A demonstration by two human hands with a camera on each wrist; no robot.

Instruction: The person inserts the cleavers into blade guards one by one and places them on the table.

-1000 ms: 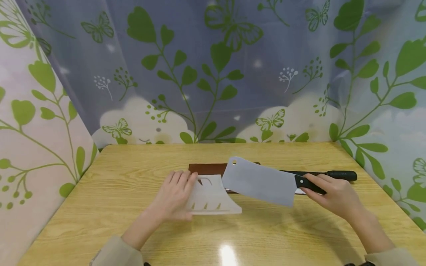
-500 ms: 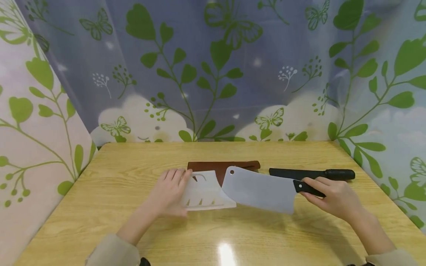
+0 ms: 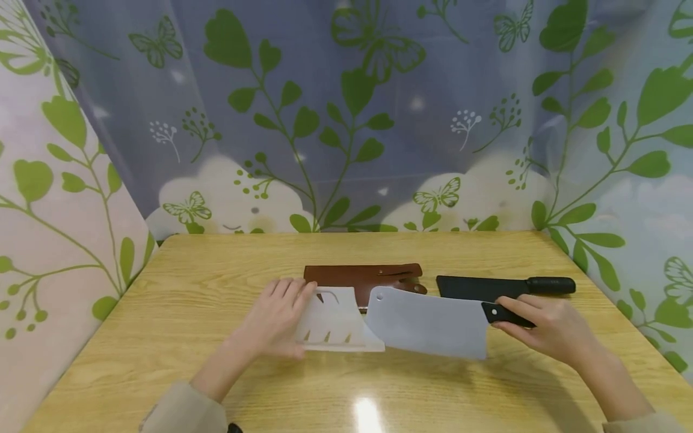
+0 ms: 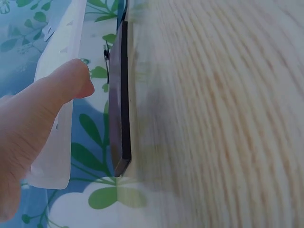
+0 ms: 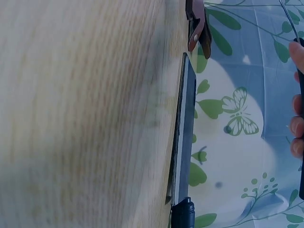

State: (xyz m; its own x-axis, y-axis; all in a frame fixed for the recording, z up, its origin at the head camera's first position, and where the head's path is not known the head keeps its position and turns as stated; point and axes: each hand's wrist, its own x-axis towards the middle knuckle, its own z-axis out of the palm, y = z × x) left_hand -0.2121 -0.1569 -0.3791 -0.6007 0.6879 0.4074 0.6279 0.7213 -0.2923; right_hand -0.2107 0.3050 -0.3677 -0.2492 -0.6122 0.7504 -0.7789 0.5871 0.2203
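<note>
My left hand (image 3: 276, 322) grips a white translucent plastic blade cover (image 3: 335, 319) by its left end, thumb on the near side. In the left wrist view the thumb lies against the cover (image 4: 52, 161), which is held up off the table. My right hand (image 3: 549, 328) holds a cleaver (image 3: 428, 322) by its black handle (image 3: 506, 314). The broad grey blade points left, nearly level, its rounded front end right at the cover's curved right end. At the right edge of the right wrist view, curled fingertips (image 5: 297, 126) show on the dark handle.
A brown leather sheath (image 3: 352, 275) with snap straps lies on the table (image 3: 189, 282) behind the cover. To its right lies a black flat-bladed tool (image 3: 482, 287) with a round black handle. Leaf-patterned curtains (image 3: 303, 120) stand behind and on both sides.
The cleaver has come down and turned closer to level, its front end lowering to the cover's right end. The cover has shifted slightly left with my left hand.
</note>
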